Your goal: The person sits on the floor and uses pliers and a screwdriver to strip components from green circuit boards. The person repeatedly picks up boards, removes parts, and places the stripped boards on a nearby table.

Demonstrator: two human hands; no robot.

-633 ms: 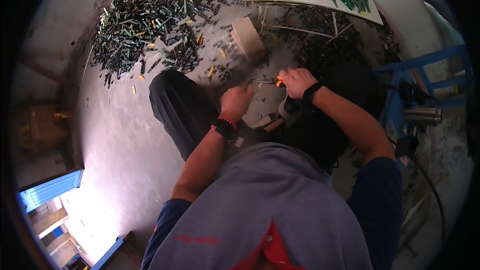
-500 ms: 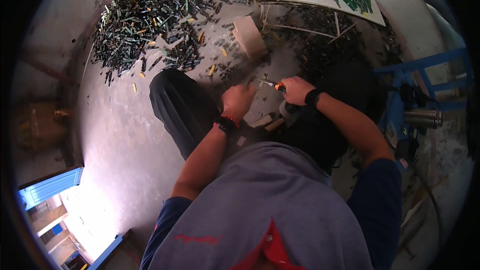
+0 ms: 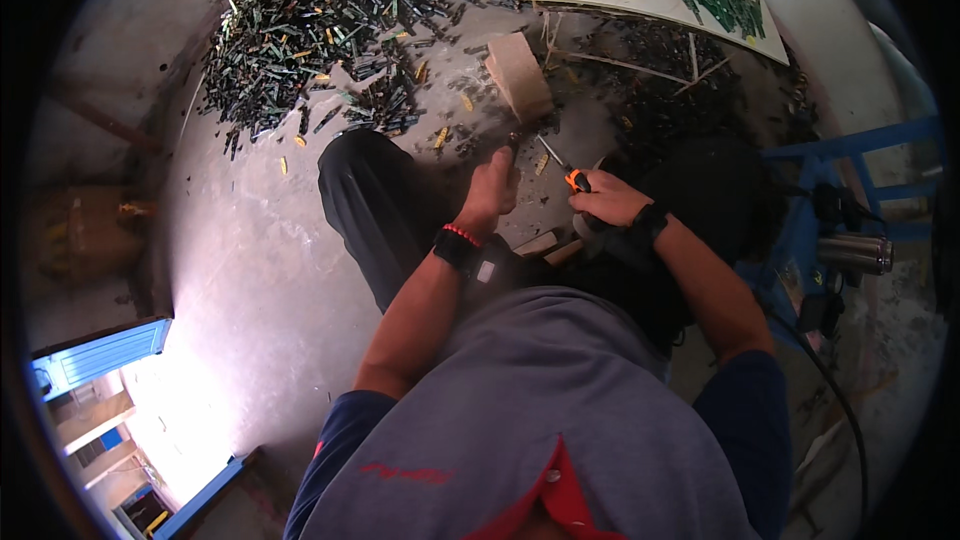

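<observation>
Right hand (image 3: pixel 612 198) is sitting lower and nearer the body than a moment ago, and its orange-handled tool (image 3: pixel 576 179) is pointing up-left more steeply now. Fingers are wrapping the grip, with the right forearm (image 3: pixel 700 275) slanting in from the lower right. Left hand (image 3: pixel 490 188) is making a fist just beside the left leg (image 3: pixel 372 195), clamping a dark bit (image 3: pixel 514 139) that's poking out the top, too blurry to ID. Hands are sitting apart, the tool's tip hanging near that bit. Tan block (image 3: pixel 520 78) is resting just beyond.
</observation>
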